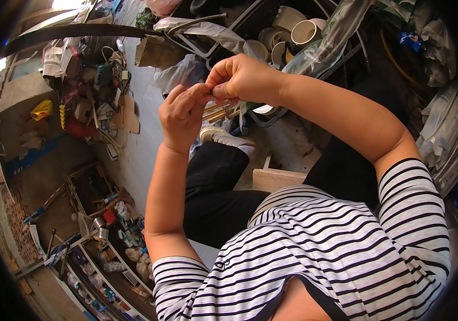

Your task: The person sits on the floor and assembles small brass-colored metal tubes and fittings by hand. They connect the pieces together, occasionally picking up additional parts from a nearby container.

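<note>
My left hand (182,112) and my right hand (245,79) meet fingertip to fingertip, raised in front of me above the floor. Both are closed in a pinch around something small and dark (210,92) between them. Fingers cover most of it, so its kind cannot be made out. Just beyond and below the hands lie a crumpled clear plastic bag (182,74) and a bundle of thin yellowish rods (219,113).
A black crate (239,21) at the far side holds several white pipe fittings (305,32). Clear plastic wrapping (328,43) drapes over its right. Tools and parts clutter the floor at left, near a shelf rack (106,262). A wooden board (277,179) lies between my legs.
</note>
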